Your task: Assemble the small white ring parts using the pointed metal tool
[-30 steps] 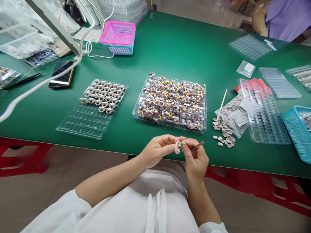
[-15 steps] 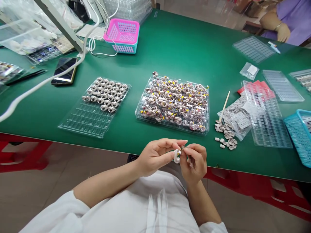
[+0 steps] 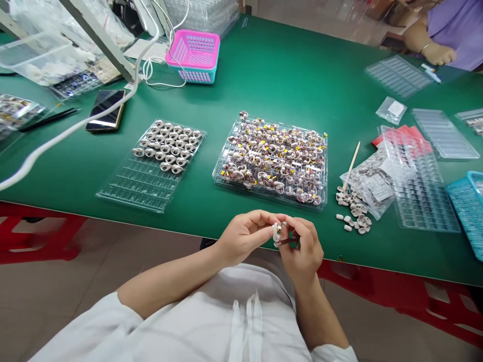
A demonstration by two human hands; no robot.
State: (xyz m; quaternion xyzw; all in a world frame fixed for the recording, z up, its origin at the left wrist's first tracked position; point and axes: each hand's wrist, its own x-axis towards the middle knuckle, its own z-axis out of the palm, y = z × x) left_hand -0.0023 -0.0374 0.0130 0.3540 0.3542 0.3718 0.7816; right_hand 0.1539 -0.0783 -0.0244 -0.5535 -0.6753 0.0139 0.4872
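Note:
Above the table's front edge, my left hand [image 3: 245,236] pinches a small beige curved earphone piece [image 3: 277,235] with a yellow bit on it. My right hand [image 3: 304,246] is closed beside it, fingertips against the left ones. Between its thumb and forefinger is a small beige piece [image 3: 285,225], partly hidden. A thin dark reddish strip [image 3: 289,241] shows below the right fingertips; its kind is unclear. Beyond my hands lies a clear tray [image 3: 217,176] crowded with beige earphone parts with yellow and red bits.
To the left, another clear tray [image 3: 130,193] holds rows of beige shells. Loose beige caps [image 3: 354,211], a wooden stick [image 3: 353,158] and plastic bags [image 3: 373,186] lie right. Pink basket [image 3: 194,58], phone [image 3: 105,110] and white cable [image 3: 71,133] are farther back. A co-worker's hand [image 3: 437,53] rests top right.
My hands have come closer together, and the right fingertips now meet the left ones at the earphone piece. The dark strip shows more plainly. The whole view has shifted slightly.

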